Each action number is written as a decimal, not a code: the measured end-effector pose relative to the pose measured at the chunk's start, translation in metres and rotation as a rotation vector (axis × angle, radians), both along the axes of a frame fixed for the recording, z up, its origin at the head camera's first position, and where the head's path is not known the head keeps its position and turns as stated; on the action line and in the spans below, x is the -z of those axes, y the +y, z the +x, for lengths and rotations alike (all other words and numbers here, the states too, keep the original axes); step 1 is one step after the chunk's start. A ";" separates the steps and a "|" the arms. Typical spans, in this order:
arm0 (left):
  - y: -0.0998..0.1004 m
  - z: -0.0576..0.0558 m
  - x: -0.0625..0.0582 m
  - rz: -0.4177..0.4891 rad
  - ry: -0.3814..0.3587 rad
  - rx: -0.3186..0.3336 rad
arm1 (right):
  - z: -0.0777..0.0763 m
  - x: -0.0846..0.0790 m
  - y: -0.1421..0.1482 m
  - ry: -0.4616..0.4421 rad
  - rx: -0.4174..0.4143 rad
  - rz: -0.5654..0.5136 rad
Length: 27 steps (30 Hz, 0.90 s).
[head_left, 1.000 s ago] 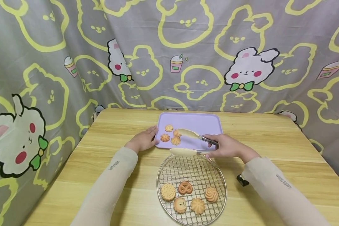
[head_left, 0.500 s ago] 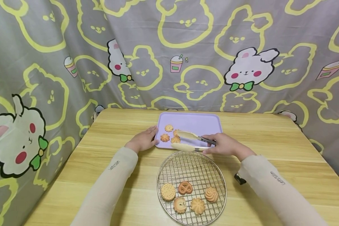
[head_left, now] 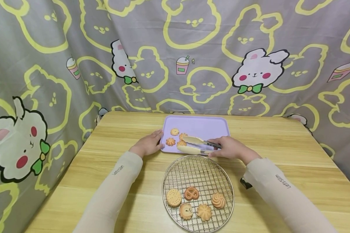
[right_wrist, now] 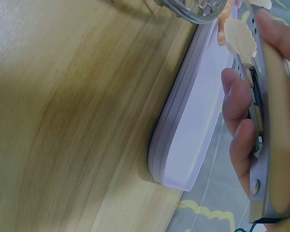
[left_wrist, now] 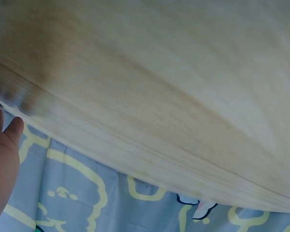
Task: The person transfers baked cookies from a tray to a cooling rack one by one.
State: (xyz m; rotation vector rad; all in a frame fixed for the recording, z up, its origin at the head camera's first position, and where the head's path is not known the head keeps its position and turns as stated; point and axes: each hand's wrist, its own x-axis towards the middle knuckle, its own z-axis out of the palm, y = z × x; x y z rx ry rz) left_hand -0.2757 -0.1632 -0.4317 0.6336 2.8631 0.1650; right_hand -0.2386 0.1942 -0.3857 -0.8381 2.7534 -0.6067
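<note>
My left hand (head_left: 148, 143) rests against the left edge of a purple tray (head_left: 210, 124), its fingers along the rim and the thumb near the front corner. In my right hand (head_left: 230, 147) I grip a pair of tongs (head_left: 193, 139) with cream tips and metal handles. The tips stand apart, reaching left over the tray's front part. Between them lies a flower-shaped cookie (head_left: 180, 142), partly hidden by the tips. Close by on the tray are a star-shaped cookie (head_left: 170, 142), a ring-like cookie (head_left: 174, 131) and another small cookie (head_left: 183, 136). In the right wrist view, fingers curl round the tongs' handle (right_wrist: 279, 121).
A round wire rack (head_left: 198, 174) stands in front of the tray. On it are a round dotted biscuit (head_left: 173, 197), a pretzel cookie (head_left: 191, 193), a face-shaped cookie (head_left: 186, 211), a flower cookie (head_left: 204, 212) and a swirl cookie (head_left: 218, 200). A patterned curtain (head_left: 175, 87) hangs behind the wooden table (head_left: 280, 142).
My right hand has shifted slightly left. The near tip of the tongs has risen from over the rack to the tray's front edge, narrowing the gap round the cookie. My left hand stays put.
</note>
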 end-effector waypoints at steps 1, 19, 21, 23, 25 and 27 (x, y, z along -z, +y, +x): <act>0.000 0.000 0.000 -0.001 0.000 0.000 | 0.000 0.000 0.000 -0.004 0.001 0.003; 0.000 0.000 -0.001 0.015 -0.004 0.001 | -0.007 -0.005 -0.008 -0.027 0.017 0.061; 0.000 0.001 -0.001 0.015 -0.007 0.001 | -0.008 -0.006 -0.009 -0.017 0.004 0.064; 0.000 0.001 -0.001 0.016 -0.008 0.000 | -0.009 -0.007 -0.010 -0.012 -0.003 0.067; 0.000 0.001 -0.001 0.015 -0.011 -0.001 | -0.009 -0.008 -0.011 -0.015 -0.008 0.072; 0.000 0.001 -0.002 0.017 -0.013 -0.003 | -0.009 -0.008 -0.011 -0.016 -0.004 0.079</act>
